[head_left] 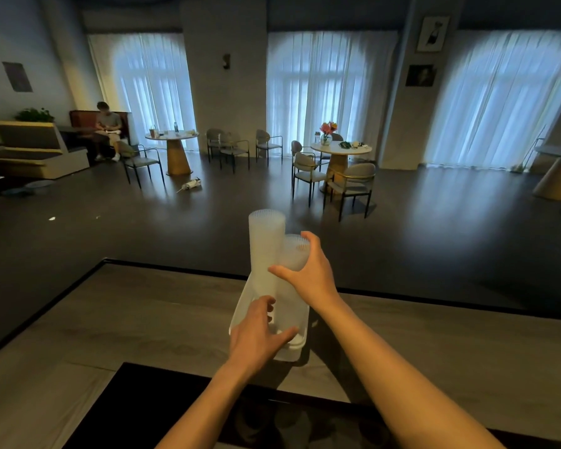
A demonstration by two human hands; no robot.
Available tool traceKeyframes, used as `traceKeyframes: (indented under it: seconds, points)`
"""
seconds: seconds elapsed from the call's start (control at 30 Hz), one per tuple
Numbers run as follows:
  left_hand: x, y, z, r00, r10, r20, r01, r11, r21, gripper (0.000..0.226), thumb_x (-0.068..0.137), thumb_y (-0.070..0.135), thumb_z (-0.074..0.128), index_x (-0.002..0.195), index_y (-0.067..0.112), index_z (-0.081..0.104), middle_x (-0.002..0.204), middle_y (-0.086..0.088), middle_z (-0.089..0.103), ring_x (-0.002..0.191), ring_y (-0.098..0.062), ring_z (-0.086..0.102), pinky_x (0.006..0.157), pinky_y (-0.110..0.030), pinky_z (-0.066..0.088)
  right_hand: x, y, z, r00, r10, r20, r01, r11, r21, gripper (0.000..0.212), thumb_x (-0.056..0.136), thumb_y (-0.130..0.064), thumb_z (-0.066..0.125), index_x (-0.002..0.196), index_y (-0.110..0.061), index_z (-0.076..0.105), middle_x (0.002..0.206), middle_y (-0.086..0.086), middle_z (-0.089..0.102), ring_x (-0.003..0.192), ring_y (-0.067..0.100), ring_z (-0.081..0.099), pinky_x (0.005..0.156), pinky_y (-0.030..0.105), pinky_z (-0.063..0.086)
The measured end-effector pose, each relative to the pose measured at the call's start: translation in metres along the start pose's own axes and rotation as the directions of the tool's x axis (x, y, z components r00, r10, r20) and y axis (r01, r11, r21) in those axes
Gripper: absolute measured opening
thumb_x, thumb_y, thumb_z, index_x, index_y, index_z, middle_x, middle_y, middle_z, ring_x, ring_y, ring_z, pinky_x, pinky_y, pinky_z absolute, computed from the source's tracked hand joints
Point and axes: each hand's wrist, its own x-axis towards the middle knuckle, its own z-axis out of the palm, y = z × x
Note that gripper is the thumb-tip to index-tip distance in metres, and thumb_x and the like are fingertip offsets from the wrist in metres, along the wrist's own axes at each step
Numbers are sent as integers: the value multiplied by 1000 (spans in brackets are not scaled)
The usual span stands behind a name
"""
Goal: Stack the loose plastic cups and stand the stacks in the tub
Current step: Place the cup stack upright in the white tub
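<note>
Two stacks of cups stand in the white tub [293, 351] on the wooden counter [143, 319]: the tall stack [265, 247] on the left, the shorter stack [293, 254] touching it on the right. Your right hand [308, 273] grasps the shorter stack near its top and hides much of it. Your left hand [256, 332] covers the tub's near left rim, fingers curled by the tall stack's foot; whether it grips anything cannot be told. Both stacks' bases are hidden. Far off stand a round table [340, 149], chairs, and a seated person [107, 124].
</note>
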Motion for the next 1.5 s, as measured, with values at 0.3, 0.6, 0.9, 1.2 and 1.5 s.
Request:
traceKeyframes:
  seconds: [0.3,0.6,0.9,1.2,1.5]
  points:
    - [-3,0,-1,1000,15,-16,-15,999,-44,76,79,55,78,140,30,42,129,13,54,102,-1,55,82,-21,48,-2,1,-4,999,3,38,-3,1000,1,101,67,-47,87,145,-35,24,143,0,43,125,19,47,98,44,51]
    - [25,5,-18,971,-137,-197,90,970,-227,73,79,21,84,137,21,39,134,2,48,116,-16,57,89,-33,51,-4,0,-11,998,3,63,-1,1000,-28,98,70,-44,86,146,-33,25,140,1,46,120,18,49,96,43,51]
    - [54,-1,-21,996,-33,-88,25,995,-97,72,85,31,78,144,23,36,126,-2,62,106,-20,65,82,-36,53,-5,2,-9,995,-41,95,43,999,-23,96,71,-43,86,145,-33,26,138,0,47,120,16,50,93,36,51]
    - [59,-11,-6,984,-36,-176,52,995,86,44,90,42,72,118,21,46,110,-1,64,92,-20,68,79,-40,61,-3,8,-10,993,-43,107,44,999,-7,95,72,-43,85,144,-38,24,139,0,46,121,16,48,96,40,52]
    - [57,-16,-3,996,25,-89,-6,980,201,32,95,32,66,123,21,57,119,1,68,102,-20,68,89,-40,57,-1,9,-7,995,-43,89,42,999,7,95,71,-42,86,144,-37,26,138,-2,47,116,11,47,92,34,51]
